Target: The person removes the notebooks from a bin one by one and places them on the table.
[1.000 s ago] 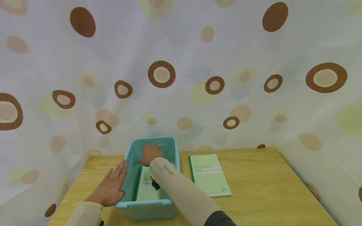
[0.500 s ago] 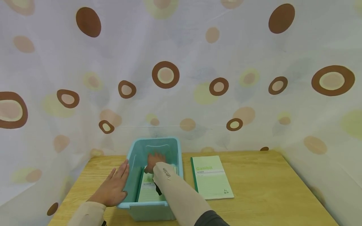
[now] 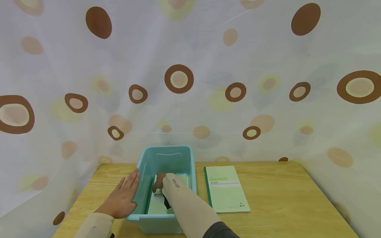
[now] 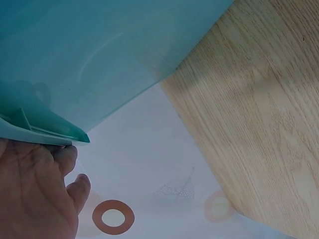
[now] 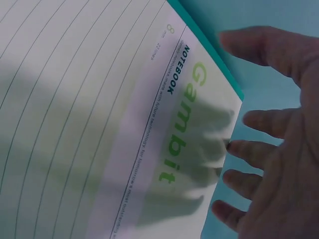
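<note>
A light blue plastic bin [image 3: 167, 152] stands on the wooden table. Inside it lies a pale green "Gambit" notebook [image 5: 144, 124] with a dark green spine. My left hand [image 3: 122, 198] rests on the bin's left rim, fingers straight; the left wrist view shows its palm right under the rim [image 4: 45, 138]. My right hand [image 3: 159, 182] reaches into the bin over the notebook. In the right wrist view its fingertips [image 5: 237, 152] are spread loosely at the notebook's top edge, with the thumb [image 5: 259, 45] beside the spine. My sleeve hides part of the notebook in the head view.
A second "Gambit" notebook [image 3: 226, 190] lies flat on the table [image 3: 282, 198], right of the bin. A white curtain with brown and green spots [image 3: 190, 115] hangs behind the table and along its sides.
My right hand has moved from the far end of the bin back toward me, lower over the notebook. My left hand has stayed on the rim. The head view has shifted slightly.
</note>
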A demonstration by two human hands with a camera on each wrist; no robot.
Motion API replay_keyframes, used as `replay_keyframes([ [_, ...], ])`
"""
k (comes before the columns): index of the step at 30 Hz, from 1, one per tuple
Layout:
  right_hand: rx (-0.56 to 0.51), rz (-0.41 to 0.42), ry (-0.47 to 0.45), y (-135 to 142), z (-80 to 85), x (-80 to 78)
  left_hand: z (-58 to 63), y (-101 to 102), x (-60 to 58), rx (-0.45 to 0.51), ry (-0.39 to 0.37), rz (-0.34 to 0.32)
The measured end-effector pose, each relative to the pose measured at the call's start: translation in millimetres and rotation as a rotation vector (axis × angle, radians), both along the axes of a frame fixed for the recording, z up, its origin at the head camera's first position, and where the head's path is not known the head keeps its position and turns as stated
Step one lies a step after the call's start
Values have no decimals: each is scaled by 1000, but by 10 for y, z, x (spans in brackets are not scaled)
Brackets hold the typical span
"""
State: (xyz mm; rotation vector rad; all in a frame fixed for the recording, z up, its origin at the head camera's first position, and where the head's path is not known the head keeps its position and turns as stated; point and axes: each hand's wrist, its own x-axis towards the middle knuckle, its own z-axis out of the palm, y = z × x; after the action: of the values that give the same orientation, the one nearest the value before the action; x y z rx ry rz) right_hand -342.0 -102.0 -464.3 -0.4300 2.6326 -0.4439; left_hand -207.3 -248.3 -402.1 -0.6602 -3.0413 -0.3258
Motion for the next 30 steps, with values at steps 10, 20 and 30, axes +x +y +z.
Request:
replay_keyframes([
  [10,-18,-36,-20,68,87,91,14,6,-5,-17,0,8],
  [20,57,-59,52,16,-31,-28,-14,-2,-3,-19,11,3],
  [30,53,-107,178,-40,-58,-72,-10,1,-5,-20,3,5],
])
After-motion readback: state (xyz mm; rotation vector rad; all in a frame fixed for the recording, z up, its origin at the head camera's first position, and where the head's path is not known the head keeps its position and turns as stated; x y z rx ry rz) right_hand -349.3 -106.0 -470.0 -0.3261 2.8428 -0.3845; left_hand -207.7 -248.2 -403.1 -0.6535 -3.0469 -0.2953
